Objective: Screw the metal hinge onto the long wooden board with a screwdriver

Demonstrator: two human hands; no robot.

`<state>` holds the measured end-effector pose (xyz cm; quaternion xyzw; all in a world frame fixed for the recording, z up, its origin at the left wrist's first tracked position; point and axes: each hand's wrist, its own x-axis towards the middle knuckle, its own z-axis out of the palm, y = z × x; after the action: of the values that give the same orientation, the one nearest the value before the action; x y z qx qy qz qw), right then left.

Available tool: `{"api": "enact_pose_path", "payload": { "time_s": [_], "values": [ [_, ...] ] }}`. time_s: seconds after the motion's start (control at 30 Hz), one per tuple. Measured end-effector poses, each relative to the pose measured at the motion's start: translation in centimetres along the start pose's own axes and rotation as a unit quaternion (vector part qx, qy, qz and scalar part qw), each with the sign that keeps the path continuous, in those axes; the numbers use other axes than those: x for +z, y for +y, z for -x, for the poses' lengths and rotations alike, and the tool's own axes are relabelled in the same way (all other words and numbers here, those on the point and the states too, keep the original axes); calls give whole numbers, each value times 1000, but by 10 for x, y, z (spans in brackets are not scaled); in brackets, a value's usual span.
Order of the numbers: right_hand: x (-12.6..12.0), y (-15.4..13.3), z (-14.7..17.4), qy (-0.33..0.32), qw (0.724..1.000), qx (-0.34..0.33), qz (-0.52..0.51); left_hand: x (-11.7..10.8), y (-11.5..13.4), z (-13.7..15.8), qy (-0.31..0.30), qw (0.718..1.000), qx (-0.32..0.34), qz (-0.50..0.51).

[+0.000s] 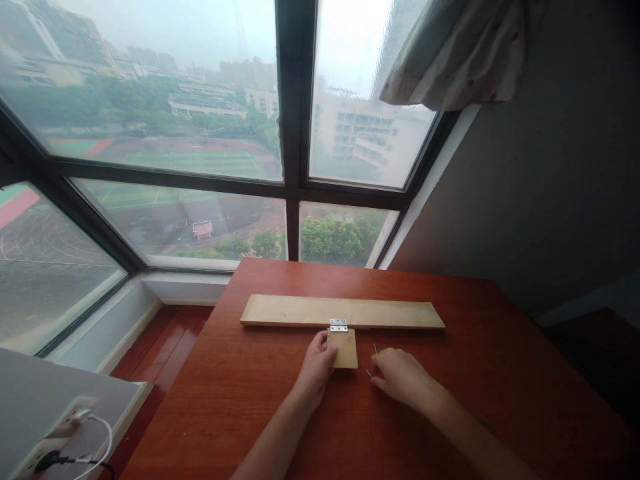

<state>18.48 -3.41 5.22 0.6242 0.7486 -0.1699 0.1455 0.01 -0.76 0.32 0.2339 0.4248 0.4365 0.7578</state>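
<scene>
My left hand (320, 363) grips a small, roughly square wooden block (345, 350) by its left edge, thumb on top. A silver metal hinge (339, 325) bridges the block's far edge and the near edge of a long pale wooden board (300, 311) that lies flat across the table. To the right of the block, my right hand (403, 377) is low over the table with its fingers curled in. One small screw (375, 348) pokes out at its fingertips, and a second screw (369, 374) shows by the thumb. Whether the second is held or lying down is unclear.
The reddish-brown wooden table (240, 400) reaches toward dark-framed windows (295, 133). A curtain (460, 53) hangs at the upper right. At the lower left, cables are plugged into a wall socket (65, 427), beside a strip of red floor (160, 340).
</scene>
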Motion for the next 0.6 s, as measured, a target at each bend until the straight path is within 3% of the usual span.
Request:
{"api": "enact_pose_path", "payload": {
  "time_s": [0.6],
  "values": [
    [13, -25, 1, 29, 1000, 10, -1, -1, -1, -2, 2, 1000, 1, -13]
  ]
}}
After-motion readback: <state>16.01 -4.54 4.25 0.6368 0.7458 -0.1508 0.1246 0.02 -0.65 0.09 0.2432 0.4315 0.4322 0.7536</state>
